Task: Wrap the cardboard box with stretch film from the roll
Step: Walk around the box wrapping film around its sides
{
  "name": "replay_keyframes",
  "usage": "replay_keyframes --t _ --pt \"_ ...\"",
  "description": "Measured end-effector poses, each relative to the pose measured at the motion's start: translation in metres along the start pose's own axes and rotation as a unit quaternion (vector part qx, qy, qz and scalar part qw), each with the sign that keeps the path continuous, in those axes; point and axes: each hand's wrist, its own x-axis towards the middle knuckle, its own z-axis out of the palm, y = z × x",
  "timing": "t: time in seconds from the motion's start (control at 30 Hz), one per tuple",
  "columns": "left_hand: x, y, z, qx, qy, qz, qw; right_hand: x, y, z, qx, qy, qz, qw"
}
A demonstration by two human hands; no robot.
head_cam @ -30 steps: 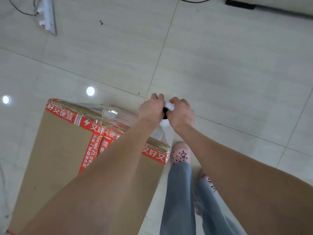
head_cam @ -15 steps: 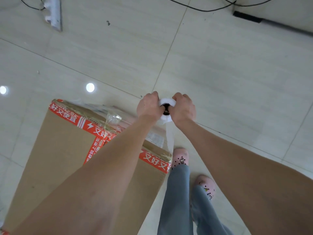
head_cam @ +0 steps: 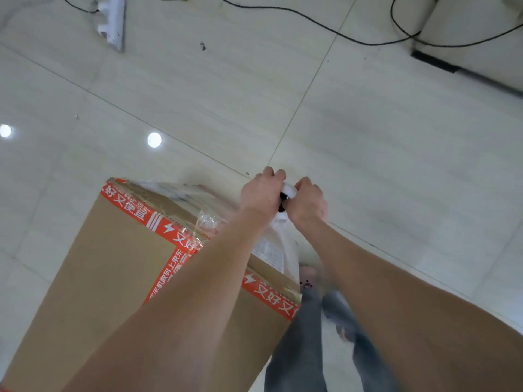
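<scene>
A tall brown cardboard box (head_cam: 113, 278) with red printed tape stands on the tiled floor at lower left. Clear stretch film (head_cam: 181, 193) clings to its far top edge and runs down its right corner. The white film roll (head_cam: 288, 192) with a dark core sits just past the box's far right corner. My left hand (head_cam: 260, 190) grips one end of the roll and my right hand (head_cam: 307, 202) grips the other. Most of the roll is hidden by my fingers.
My legs in grey trousers (head_cam: 305, 335) and pink slippers (head_cam: 308, 278) stand right of the box. A white power strip (head_cam: 111, 22) and black cables (head_cam: 368, 38) lie on the floor at the top. A dark-based cabinet edge (head_cam: 435, 62) is at top right.
Both hands with the roll have stayed at the box's far right corner while I moved along the box. The view has shifted, showing more floor and cables at the top.
</scene>
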Motion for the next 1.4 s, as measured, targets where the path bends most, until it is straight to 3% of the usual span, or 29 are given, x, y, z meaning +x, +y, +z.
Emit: replay_keyframes --t 0.17,0.3,0.5,0.6,0.8,0.9,1.07,1.27,1.4 --pt "0.014 -0.011 -0.006 -0.013 -0.004 -0.016 1.000 0.008 -0.013 -0.006 -0.091 0.014 -0.082 0.992" --pt "0.020 -0.030 -0.011 -0.107 0.022 -0.137 0.984 0.018 -0.043 -0.010 -0.130 0.017 -0.170 0.977" --pt "0.017 -0.047 -0.012 -0.241 0.037 -0.292 0.925 0.028 -0.069 -0.004 -0.111 -0.027 -0.085 0.990" --pt "0.021 -0.046 -0.014 -0.233 0.032 -0.294 0.927 0.033 -0.073 -0.004 -0.127 -0.018 -0.110 0.986" --pt "0.044 -0.046 -0.027 -0.154 0.041 -0.199 0.967 0.047 -0.085 -0.010 -0.179 -0.017 -0.184 0.966" --pt "0.045 -0.054 -0.028 -0.190 0.050 -0.237 0.951 0.049 -0.095 -0.009 -0.191 -0.019 -0.225 0.955" --pt "0.041 -0.076 -0.032 -0.289 0.074 -0.352 0.887 0.048 -0.119 0.001 -0.188 -0.055 -0.306 0.932" --pt "0.032 -0.092 -0.029 -0.344 0.074 -0.467 0.812 0.049 -0.138 0.013 -0.179 -0.102 -0.215 0.955" --pt "0.030 -0.098 -0.040 -0.303 0.016 -0.462 0.833 0.046 -0.147 0.016 -0.178 -0.144 -0.186 0.956"
